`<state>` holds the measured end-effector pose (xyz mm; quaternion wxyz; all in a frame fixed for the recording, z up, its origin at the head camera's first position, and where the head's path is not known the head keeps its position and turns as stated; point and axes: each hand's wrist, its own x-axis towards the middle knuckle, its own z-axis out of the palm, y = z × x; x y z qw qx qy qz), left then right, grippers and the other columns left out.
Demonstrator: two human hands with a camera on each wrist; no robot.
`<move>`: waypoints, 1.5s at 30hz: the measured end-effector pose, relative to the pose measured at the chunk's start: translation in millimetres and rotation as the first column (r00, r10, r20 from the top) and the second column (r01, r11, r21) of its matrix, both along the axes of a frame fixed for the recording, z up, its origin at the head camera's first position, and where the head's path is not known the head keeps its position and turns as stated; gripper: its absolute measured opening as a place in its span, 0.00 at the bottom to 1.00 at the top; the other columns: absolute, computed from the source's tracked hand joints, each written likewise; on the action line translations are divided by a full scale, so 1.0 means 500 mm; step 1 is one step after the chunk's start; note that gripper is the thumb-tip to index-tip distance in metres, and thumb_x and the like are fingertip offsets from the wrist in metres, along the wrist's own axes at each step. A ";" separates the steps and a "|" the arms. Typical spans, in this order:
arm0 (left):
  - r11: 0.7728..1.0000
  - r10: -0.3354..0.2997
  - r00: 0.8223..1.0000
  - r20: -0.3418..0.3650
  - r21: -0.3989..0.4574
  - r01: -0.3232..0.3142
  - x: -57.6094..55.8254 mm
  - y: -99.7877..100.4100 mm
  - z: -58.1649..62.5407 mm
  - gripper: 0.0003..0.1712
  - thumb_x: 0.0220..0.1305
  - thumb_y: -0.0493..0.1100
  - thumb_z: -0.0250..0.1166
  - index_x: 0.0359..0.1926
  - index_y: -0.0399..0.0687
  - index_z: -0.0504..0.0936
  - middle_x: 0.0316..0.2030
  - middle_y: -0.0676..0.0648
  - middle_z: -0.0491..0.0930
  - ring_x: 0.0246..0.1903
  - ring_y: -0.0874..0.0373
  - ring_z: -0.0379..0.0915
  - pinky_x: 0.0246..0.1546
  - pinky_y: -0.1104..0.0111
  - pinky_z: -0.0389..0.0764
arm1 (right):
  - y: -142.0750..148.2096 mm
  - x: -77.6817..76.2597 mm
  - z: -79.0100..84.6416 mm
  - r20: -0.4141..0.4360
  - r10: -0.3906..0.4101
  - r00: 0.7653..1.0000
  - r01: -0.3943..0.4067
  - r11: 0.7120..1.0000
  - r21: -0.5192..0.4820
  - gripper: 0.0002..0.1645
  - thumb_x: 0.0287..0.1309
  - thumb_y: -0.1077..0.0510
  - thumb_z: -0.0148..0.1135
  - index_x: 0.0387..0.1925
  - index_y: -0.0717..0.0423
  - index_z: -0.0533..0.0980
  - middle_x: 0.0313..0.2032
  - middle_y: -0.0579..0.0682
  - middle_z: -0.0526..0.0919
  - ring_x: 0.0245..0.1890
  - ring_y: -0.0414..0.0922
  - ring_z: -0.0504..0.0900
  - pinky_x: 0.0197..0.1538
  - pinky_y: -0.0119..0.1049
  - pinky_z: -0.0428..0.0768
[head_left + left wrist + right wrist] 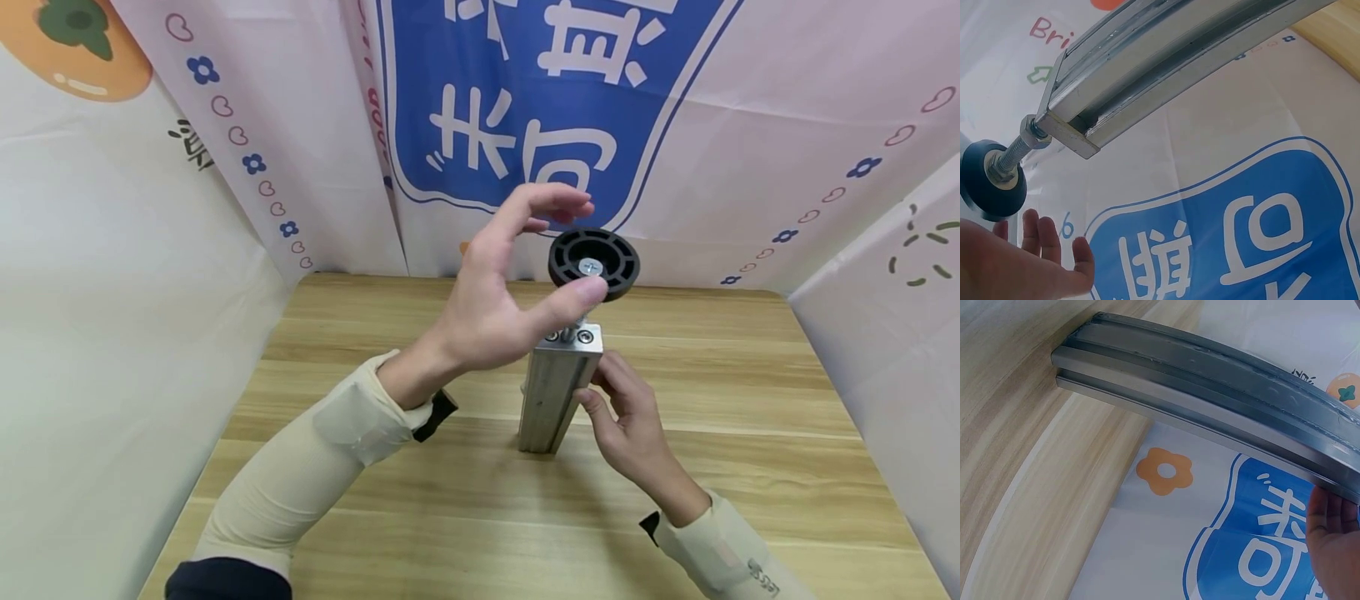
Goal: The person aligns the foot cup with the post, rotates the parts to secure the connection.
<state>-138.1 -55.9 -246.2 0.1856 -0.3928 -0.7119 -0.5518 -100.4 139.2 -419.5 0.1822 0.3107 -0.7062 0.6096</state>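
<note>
From here, the left hand (498, 304) has thumb and fingers spread in a curve around the round black foot (592, 246); whether they touch I can't tell. The right hand (630, 421) pinches the right side of the metal post (555, 392), which stands upright mid-table, on wood (435, 525), printed cloth (735, 183) at the far side.

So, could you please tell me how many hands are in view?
2: the left hand near the black disc, and the right hand at the metal bar's side.
</note>
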 end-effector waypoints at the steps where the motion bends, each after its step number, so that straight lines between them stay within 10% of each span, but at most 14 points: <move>1: 1.000 0.020 1.000 0.000 0.000 -0.020 0.000 0.000 0.000 0.36 0.58 0.46 0.71 0.65 0.35 0.74 0.60 0.41 0.80 0.61 0.57 0.74 0.66 0.61 0.71 | 0.000 0.000 0.000 0.000 0.000 1.000 0.000 1.000 0.001 0.20 0.65 0.76 0.61 0.58 0.73 0.77 0.52 0.46 0.81 0.51 0.36 0.82 0.58 0.27 0.82; 21: 0.998 0.061 0.997 -0.039 0.032 -0.060 0.000 0.008 -0.009 0.41 0.47 0.40 0.83 0.61 0.33 0.75 0.51 0.40 0.83 0.54 0.56 0.75 0.64 0.63 0.71 | 0.002 -0.002 0.000 -0.008 0.005 1.000 -0.005 1.000 0.007 0.20 0.68 0.73 0.61 0.60 0.72 0.77 0.53 0.46 0.81 0.52 0.36 0.82 0.59 0.27 0.82; 45: 0.970 -0.233 0.971 0.055 0.085 0.228 -0.008 0.007 -0.009 0.29 0.65 0.39 0.48 0.63 0.24 0.68 0.61 0.27 0.79 0.65 0.44 0.77 0.72 0.58 0.72 | 0.000 0.000 0.000 0.010 0.004 1.000 -0.004 1.000 0.003 0.19 0.65 0.76 0.61 0.57 0.73 0.77 0.52 0.47 0.81 0.51 0.37 0.82 0.58 0.27 0.82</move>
